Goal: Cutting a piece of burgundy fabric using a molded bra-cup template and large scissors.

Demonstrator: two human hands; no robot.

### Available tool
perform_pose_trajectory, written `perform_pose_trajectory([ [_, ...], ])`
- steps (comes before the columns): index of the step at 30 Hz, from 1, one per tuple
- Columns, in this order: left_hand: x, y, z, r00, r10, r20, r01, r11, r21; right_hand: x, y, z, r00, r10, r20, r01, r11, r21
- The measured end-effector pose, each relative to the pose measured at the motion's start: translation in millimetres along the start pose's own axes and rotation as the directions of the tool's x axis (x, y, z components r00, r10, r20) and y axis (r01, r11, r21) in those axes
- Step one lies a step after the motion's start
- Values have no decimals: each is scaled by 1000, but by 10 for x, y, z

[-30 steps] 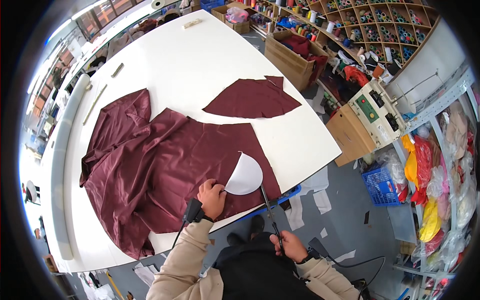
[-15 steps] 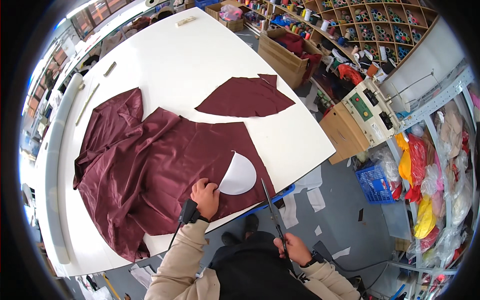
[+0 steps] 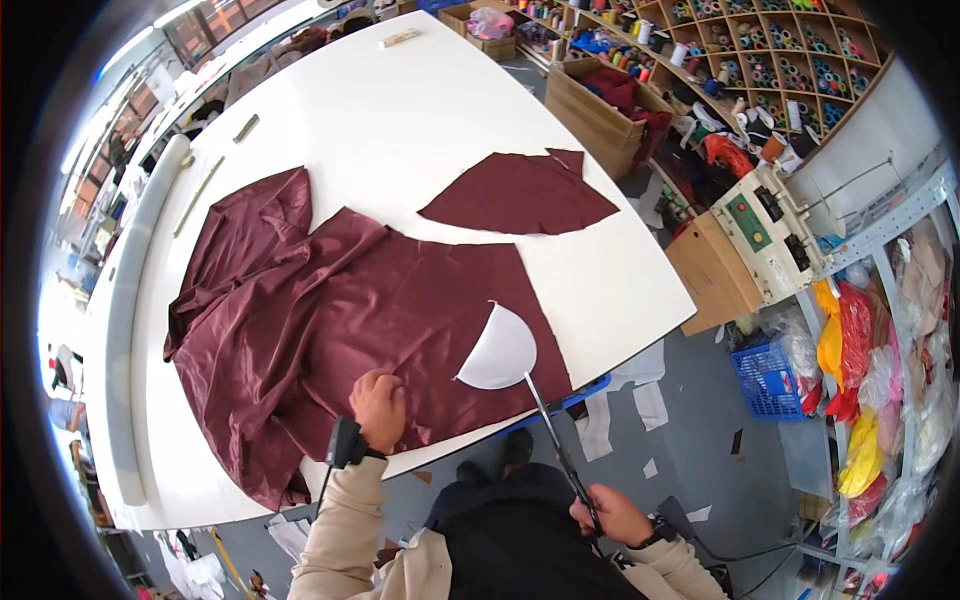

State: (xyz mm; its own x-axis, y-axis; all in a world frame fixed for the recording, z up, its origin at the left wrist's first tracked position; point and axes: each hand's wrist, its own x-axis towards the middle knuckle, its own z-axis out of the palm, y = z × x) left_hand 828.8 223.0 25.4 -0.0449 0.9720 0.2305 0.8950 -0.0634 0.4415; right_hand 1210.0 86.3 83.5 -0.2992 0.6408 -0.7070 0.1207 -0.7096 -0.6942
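My right hand [image 3: 614, 515] is closed on the handles of long dark scissors [image 3: 555, 440], their tip at the lower right edge of a white, roughly half-round piece [image 3: 500, 350]. From this angle I cannot tell whether the tip touches it. Beneath the white piece lies a large shiny maroon fabric [image 3: 430, 290], flat at the right and rumpled at the left. My left hand [image 3: 380, 408] is over the fabric near its front edge, left of the white piece and apart from it. Its fingers are curled together, their undersides hidden.
A separate maroon cut piece [image 3: 520, 195] lies farther back on the white table [image 3: 600, 275]. Along the left edge runs a long pale roll [image 3: 125, 350]. Beyond the right side stand a cardboard box [image 3: 595, 120], a blue basket [image 3: 768, 380] and shelves of bagged cloth. Paper scraps litter the floor.
My left hand has moved left over the fabric, away from the white piece, and its fingers have drawn together. The scissors' tip has come nearer the white piece. The whole view has shifted slightly.
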Motion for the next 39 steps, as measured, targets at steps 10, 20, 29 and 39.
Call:
perform_pose_trajectory([
  [10,-349,-322,-381,955,227,192,-236,971,25,-172,105,100,930,108,351,59,899,-434],
  [20,-290,-289,-67,951,272,145,-267,962,-48,-71,250,449,970,165,180,-103,945,-309],
  [29,-390,-399,75,960,271,71,-271,962,-17,59,188,403,965,153,211,-125,982,-141],
  [39,-368,-362,52,964,245,102,-246,969,-7,518,27,92,957,10,291,134,871,-473],
])
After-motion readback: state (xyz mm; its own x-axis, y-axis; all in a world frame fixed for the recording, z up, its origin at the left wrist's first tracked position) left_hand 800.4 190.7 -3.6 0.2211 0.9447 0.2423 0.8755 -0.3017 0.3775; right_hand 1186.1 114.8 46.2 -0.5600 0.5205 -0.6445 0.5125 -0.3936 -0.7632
